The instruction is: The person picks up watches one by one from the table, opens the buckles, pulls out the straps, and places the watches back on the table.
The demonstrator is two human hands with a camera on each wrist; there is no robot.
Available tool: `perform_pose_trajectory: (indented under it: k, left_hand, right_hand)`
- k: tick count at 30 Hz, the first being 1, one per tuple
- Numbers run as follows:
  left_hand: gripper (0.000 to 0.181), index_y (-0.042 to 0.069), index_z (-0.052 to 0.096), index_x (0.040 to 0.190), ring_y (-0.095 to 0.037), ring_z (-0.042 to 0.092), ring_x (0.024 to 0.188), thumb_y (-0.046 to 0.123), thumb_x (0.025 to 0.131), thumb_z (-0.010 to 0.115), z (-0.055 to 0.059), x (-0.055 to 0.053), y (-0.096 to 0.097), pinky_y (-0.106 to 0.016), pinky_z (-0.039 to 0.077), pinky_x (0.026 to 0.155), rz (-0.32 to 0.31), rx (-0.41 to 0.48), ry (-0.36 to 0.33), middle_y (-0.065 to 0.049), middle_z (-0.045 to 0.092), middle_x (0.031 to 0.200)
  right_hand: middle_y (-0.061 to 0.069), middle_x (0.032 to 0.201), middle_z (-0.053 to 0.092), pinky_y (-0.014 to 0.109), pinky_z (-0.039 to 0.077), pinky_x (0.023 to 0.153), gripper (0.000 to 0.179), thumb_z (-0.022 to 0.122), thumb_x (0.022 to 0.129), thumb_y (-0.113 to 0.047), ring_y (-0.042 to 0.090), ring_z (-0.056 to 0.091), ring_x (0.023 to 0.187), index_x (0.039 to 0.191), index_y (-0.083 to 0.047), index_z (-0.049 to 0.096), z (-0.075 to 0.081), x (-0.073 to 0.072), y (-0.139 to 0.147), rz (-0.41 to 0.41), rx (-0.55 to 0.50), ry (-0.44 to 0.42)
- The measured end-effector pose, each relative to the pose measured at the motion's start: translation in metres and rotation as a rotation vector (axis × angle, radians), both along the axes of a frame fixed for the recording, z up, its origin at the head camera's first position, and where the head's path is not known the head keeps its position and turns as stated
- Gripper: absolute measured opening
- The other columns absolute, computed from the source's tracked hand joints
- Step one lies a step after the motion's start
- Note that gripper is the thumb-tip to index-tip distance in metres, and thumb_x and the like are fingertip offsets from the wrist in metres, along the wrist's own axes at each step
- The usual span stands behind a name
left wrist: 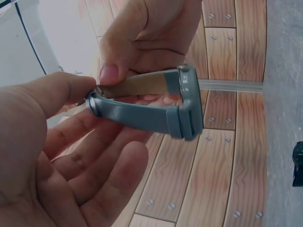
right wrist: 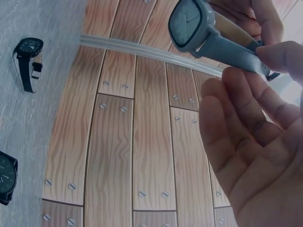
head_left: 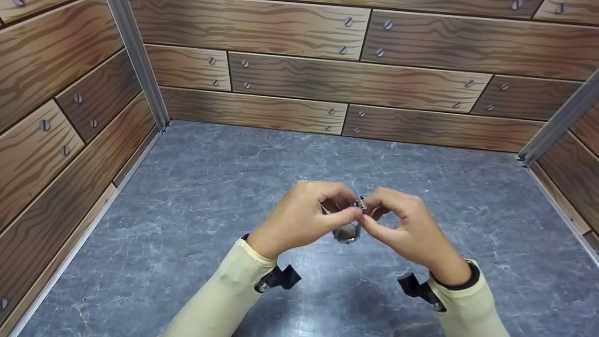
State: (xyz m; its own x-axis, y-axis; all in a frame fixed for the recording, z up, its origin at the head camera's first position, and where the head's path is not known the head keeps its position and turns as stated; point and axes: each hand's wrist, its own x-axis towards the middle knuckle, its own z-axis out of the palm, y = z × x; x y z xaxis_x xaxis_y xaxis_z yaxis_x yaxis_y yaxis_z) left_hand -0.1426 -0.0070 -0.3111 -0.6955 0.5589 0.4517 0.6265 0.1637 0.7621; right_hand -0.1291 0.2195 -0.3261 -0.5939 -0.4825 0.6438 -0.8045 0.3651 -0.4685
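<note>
A wristwatch (head_left: 347,233) with a blue-grey strap is held up above the table between both hands. Its squarish pale dial (right wrist: 186,22) shows in the right wrist view. The strap (left wrist: 142,117) forms a loop, its ends brought together at the buckle (left wrist: 98,89). My left hand (head_left: 302,217) pinches the strap near the buckle between thumb and forefinger. From the other side, my right hand (head_left: 407,227) pinches the strap's end with thumb and fingertips. The thumbs almost meet. Fingers partly hide the buckle, so I cannot tell whether it is fastened.
A black watch (right wrist: 31,47) with a dark strap lies on the grey marbled table (head_left: 224,187). A second dark watch (right wrist: 6,178) is cut off by the right wrist view's edge. Wood-patterned walls (head_left: 290,75) stand behind and at both sides.
</note>
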Motion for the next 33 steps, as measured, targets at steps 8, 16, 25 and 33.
perform_pose_trajectory:
  k: [8, 16, 25, 33]
  left_hand:
    - [0.012, 0.012, 0.078, 0.103, 0.001, 0.068, 0.076, 0.022, 0.099, 0.073, 0.0001, -0.0005, 0.0013, -0.025, 0.059, 0.069, 0.039, 0.02, 0.063, 0.008, 0.075, 0.085]
    - [0.008, 0.013, 0.077, 0.093, 0.0, 0.066, 0.072, 0.018, 0.097, 0.072, 0.0, -0.001, 0.0011, -0.026, 0.058, 0.065, 0.044, 0.041, 0.109, 0.006, 0.073, 0.081]
    - [0.007, 0.012, 0.074, 0.09, -0.003, 0.066, 0.069, 0.015, 0.095, 0.072, 0.0019, -0.0007, 0.0002, -0.025, 0.058, 0.064, 0.067, 0.101, 0.088, 0.006, 0.073, 0.079]
    - [0.008, 0.011, 0.074, 0.096, -0.002, 0.067, 0.073, 0.017, 0.098, 0.071, 0.0002, 0.0001, 0.0025, -0.026, 0.059, 0.067, 0.04, 0.063, 0.066, 0.007, 0.074, 0.083]
  right_hand:
    - [0.0, 0.091, 0.074, 0.021, 0.058, 0.071, 0.027, 0.072, 0.089, 0.011, 0.011, 0.071, 0.077, 0.104, -0.011, 0.073, 0.0013, 0.001, -0.0001, 0.022, -0.029, -0.036]
    - [0.001, 0.087, 0.072, 0.02, 0.056, 0.067, 0.026, 0.073, 0.085, 0.012, 0.011, 0.067, 0.071, 0.099, -0.01, 0.072, 0.0001, -0.001, -0.0005, 0.053, -0.033, -0.011]
    - [0.002, 0.089, 0.073, 0.022, 0.056, 0.067, 0.025, 0.072, 0.089, 0.009, 0.011, 0.067, 0.073, 0.104, -0.011, 0.073, 0.001, 0.0001, 0.0007, 0.05, -0.02, -0.062]
    - [0.004, 0.093, 0.075, 0.022, 0.058, 0.073, 0.029, 0.073, 0.088, 0.011, 0.012, 0.07, 0.081, 0.109, -0.008, 0.072, 0.0012, 0.0015, 0.0012, 0.042, -0.066, -0.055]
